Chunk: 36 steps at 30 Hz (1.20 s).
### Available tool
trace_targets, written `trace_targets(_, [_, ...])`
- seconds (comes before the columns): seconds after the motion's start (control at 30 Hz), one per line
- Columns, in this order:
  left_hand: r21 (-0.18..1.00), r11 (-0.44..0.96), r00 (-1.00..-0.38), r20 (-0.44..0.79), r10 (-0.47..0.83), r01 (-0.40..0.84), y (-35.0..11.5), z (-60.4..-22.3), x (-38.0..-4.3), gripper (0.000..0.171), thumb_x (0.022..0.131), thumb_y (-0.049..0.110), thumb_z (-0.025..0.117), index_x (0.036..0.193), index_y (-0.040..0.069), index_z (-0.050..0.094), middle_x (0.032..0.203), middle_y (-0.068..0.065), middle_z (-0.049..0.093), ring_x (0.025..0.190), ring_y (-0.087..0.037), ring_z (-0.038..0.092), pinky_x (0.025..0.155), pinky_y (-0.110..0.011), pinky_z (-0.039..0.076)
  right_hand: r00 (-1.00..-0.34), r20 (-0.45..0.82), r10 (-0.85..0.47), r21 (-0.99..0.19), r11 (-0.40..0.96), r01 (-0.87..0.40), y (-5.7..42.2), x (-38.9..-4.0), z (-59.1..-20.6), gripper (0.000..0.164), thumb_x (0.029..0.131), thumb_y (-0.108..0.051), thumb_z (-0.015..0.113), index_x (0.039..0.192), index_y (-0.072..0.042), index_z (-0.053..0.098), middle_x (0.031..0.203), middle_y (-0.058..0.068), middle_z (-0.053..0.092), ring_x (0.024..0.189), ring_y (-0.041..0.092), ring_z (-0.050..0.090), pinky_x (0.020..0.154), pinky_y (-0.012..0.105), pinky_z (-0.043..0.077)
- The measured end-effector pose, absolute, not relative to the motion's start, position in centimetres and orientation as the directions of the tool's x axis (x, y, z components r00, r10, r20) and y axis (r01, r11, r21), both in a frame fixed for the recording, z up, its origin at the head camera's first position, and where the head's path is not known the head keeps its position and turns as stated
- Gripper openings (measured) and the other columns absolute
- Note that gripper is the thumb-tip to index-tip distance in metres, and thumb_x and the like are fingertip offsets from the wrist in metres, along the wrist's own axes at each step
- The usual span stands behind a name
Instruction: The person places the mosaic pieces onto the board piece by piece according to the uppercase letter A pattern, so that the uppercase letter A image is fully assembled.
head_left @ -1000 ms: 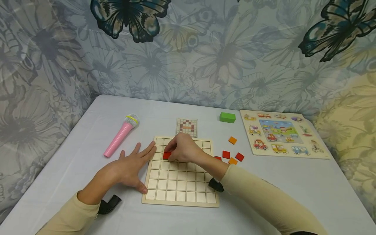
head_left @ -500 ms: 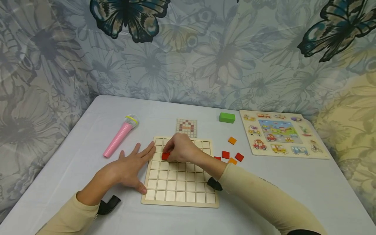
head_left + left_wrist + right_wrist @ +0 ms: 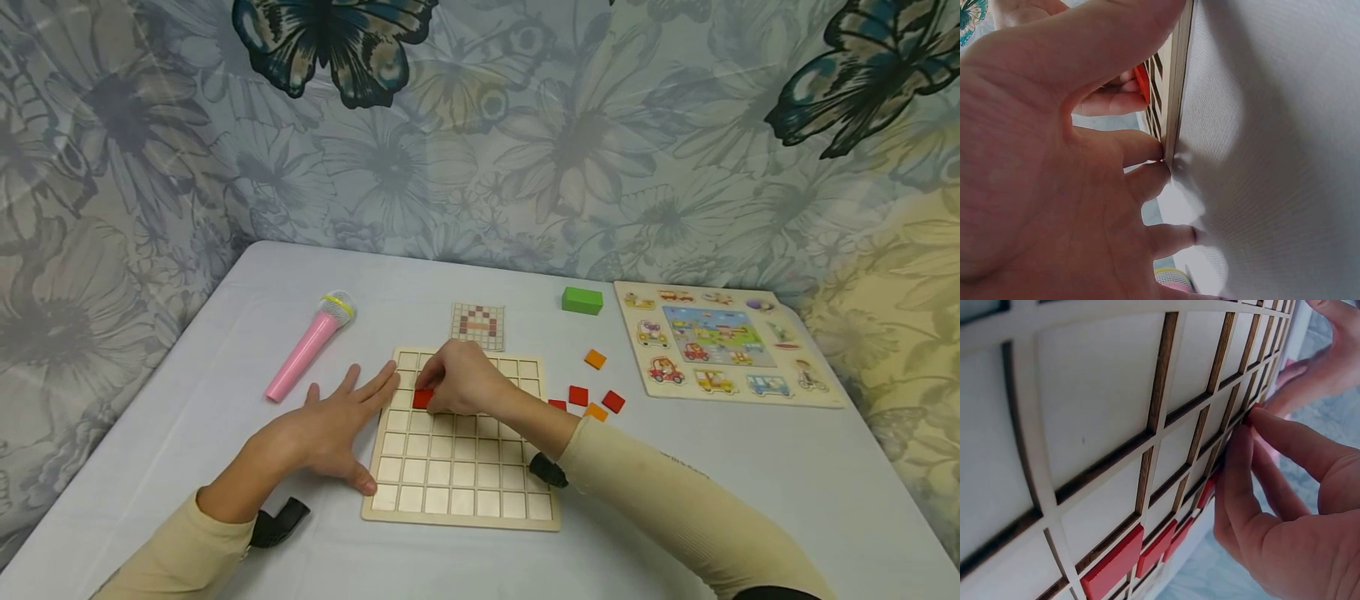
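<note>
One red tile (image 3: 423,399), pinched at tip of right grip (image 3: 468,379), left grip (image 3: 336,429) spread

Soft light shades the board (image 3: 462,475) under the right grip (image 3: 467,379); glare whitens the counter (image 3: 1279,144) beside the left grip (image 3: 1066,169).

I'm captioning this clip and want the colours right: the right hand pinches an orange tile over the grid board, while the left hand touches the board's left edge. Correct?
Not quite: the right hand pinches a red tile over the grid board, as the head view shows; the left hand does touch its left edge.
</note>
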<state>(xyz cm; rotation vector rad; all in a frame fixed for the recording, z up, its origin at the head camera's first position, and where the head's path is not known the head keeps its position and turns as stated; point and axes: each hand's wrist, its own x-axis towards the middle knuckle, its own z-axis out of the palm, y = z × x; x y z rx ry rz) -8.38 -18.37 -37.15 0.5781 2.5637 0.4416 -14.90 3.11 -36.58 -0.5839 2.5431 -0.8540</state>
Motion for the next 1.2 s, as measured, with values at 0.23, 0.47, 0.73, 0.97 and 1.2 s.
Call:
trace_targets(0.23, [0.39,0.862,-0.798,-0.375,0.471,0.325,-18.3,-37.1,-8.5,0.141,0.061,0.048,0.099,0.169,0.014,0.014,0.178,-0.003,0.001,0.159,-0.051,0.005,0.108,-0.089,0.012,-0.835,-0.23,-0.501,-0.66,0.71,-0.244,3.5,-14.9,-36.5,0.026,0.072,0.002,0.089,0.094,-0.011,0.083,0.083,-0.001,0.077,0.077,0.009,0.065,0.071,0.022,0.054])
trace_targets(0.47, [0.386,0.865,-0.797,-0.383,0.467,0.321,-18.2,-37.2,-8.5,0.142,0.061,0.049,0.099,0.169,0.015,0.013,0.178,-0.002,0.0,0.159,-0.051,0.005,0.108,-0.088,0.011,-0.84,-0.245,-0.485,-0.687,0.698,-0.202,4.1,-14.9,-36.3,0.024,0.074,-0.001,0.087,0.094,-0.014,0.083,0.083,-0.004,0.075,0.078,0.009,0.066,0.071,0.023,0.055])
trace_targets(0.73, [0.386,0.866,-0.798,-0.385,0.463,0.317,-18.2,-37.3,-8.5,0.142,0.06,0.05,0.098,0.169,0.015,0.013,0.178,-0.003,0.001,0.159,-0.052,0.005,0.108,-0.089,0.012,-0.843,-0.187,-0.504,-0.737,0.639,-0.219,6.0,-14.3,-35.6,0.021,0.08,-0.003,0.082,0.1,-0.01,0.083,0.088,0.0,0.077,0.078,0.011,0.069,0.072,0.025,0.056])
trace_targets(0.97, [0.396,0.864,-0.8,-0.382,0.462,0.31,-18.2,-37.3,-8.4,0.142,0.06,0.047,0.099,0.169,0.014,0.014,0.178,-0.003,0.001,0.159,-0.052,0.005,0.108,-0.089,0.012,-0.866,-0.168,-0.471,-0.76,0.621,-0.191,8.4,-13.9,-35.0,0.022,0.083,-0.007,0.081,0.103,-0.014,0.083,0.095,0.002,0.078,0.083,0.013,0.069,0.078,0.029,0.056])
trace_targets(1.2, [0.389,0.867,-0.802,-0.382,0.46,0.312,-18.0,-37.3,-8.3,0.142,0.06,0.047,0.099,0.169,0.014,0.015,0.178,-0.003,0.001,0.159,-0.053,0.006,0.107,-0.089,0.012,-0.895,-0.157,-0.418,-0.751,0.639,-0.168,11.1,-13.6,-35.1,0.023,0.084,-0.007,0.081,0.106,-0.014,0.082,0.089,-0.003,0.076,0.083,0.013,0.067,0.079,0.032,0.054])
